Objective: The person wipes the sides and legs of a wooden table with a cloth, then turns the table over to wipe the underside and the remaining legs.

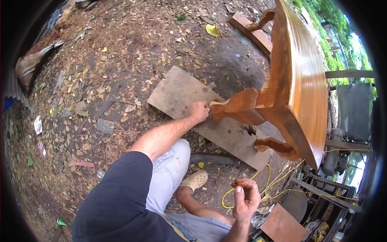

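Touching the table foot (pixel 218 111), likely to steady it, the left hand (pixel 198 112) hides its grip; the right hand (pixel 246 199) curls, contents unclear.

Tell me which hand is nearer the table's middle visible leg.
Left. The left hand is right at the foot of that leg; the right hand is held away from it.
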`<control>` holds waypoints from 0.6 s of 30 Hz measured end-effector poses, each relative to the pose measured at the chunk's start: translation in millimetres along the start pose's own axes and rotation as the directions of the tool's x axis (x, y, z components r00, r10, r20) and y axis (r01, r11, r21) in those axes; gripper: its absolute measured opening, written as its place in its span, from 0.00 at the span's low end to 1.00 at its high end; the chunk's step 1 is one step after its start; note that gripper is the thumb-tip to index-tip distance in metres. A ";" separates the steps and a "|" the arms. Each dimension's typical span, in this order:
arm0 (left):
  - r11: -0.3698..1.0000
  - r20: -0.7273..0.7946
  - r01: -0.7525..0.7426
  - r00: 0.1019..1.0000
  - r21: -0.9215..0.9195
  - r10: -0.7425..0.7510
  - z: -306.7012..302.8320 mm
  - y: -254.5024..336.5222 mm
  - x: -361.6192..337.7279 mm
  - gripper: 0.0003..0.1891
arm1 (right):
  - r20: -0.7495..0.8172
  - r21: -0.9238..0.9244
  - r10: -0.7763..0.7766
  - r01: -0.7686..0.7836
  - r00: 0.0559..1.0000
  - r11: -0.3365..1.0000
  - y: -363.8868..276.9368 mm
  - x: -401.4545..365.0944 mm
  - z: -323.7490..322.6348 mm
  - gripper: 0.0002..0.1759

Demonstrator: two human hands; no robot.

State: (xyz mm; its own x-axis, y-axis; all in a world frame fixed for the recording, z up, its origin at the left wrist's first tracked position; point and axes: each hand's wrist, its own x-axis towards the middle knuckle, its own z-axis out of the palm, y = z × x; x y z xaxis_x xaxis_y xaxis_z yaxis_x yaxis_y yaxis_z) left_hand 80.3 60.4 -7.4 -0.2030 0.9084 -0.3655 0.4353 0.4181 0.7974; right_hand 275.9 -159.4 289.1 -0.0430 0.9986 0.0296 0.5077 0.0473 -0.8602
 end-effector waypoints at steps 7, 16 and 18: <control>0.996 0.018 0.084 0.996 0.002 -0.084 6.5 -1.4 23.2 0.12 | -0.027 0.035 0.061 -0.060 0.998 0.998 1.7 -0.5 1.0 0.06; 0.999 0.040 0.025 0.999 0.030 -0.026 14.4 9.4 69.1 0.15 | 0.055 0.035 0.030 -0.032 0.998 0.999 5.0 -4.5 -4.6 0.07; 0.996 0.065 -0.006 0.998 0.090 0.000 12.7 6.1 62.6 0.15 | 0.054 0.043 0.040 -0.043 0.998 0.998 3.8 -7.9 -4.7 0.07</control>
State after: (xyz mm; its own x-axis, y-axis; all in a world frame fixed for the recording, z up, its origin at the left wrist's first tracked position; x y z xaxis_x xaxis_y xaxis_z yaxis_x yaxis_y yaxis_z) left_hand 81.3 119.9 -31.5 -0.1454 0.9068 -0.3957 0.5138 0.4110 0.7531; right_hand 282.1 -167.0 288.0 -0.0692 0.9971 -0.0328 0.4716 0.0037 -0.8818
